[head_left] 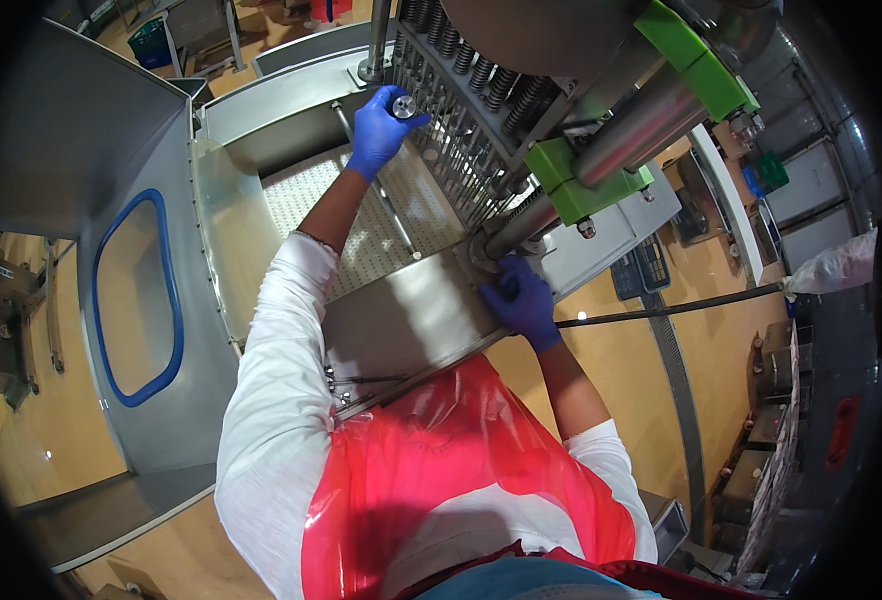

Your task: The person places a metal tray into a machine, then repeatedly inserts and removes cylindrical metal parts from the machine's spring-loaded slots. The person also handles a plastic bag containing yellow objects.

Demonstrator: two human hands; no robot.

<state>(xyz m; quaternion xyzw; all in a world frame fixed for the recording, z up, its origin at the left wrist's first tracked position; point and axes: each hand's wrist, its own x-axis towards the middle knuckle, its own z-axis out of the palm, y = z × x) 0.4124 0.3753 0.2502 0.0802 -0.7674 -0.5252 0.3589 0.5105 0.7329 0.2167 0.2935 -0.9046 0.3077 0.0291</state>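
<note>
My left hand [378,134], in a blue glove, reaches over the steel machine's open trough. Its thumb and fingers close round a small round metal piece [404,106] with a hole in its face. Just right of it hangs a bank of springs and thin needles [461,120]. Below lies a perforated pale plate [361,225] with a thin steel rod [386,200] across it. My right hand [524,302], gloved in blue too, is at the machine's near right edge, beside the foot of a steel column [521,225]. Its fingers are curled; what they grip is hidden.
Bright green clamps [581,185] surround the thick column above my right hand. A steel guard with a blue-edged opening [96,300] stands at left. A dark cable [671,303] runs off to the right. Blue crates [641,268] sit on the tan floor beyond.
</note>
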